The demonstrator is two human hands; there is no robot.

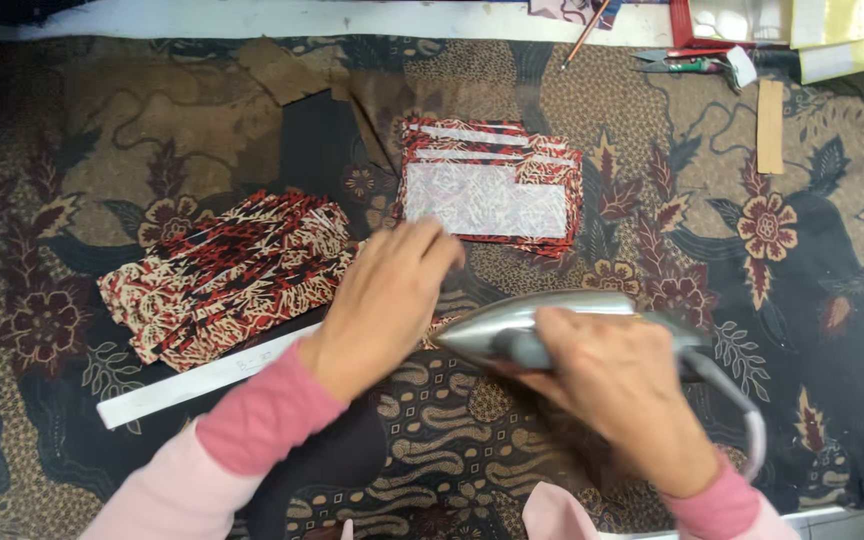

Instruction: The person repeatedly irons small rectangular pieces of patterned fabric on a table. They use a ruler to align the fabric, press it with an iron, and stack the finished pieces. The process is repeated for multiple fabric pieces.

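Note:
My right hand [617,385] grips the handle of a silver clothes iron [512,325] whose pointed nose faces left on the batik-covered table. My left hand [387,300] lies flat just left of the iron's tip, fingers together, pressing down on something I cannot see beneath it. A stack of red, black and cream patterned fabric pieces [227,275] sits to the left of that hand. Beyond my hands lies another stack of the same fabric [492,185], its white interfacing side facing up.
A long white strip [202,378] lies below the left stack. Scissors [682,65], a pencil [587,32] and a tan strip [770,125] sit near the far edge. The iron's grey cord [742,410] loops to the right. Brown floral batik cloth [102,130] covers the table.

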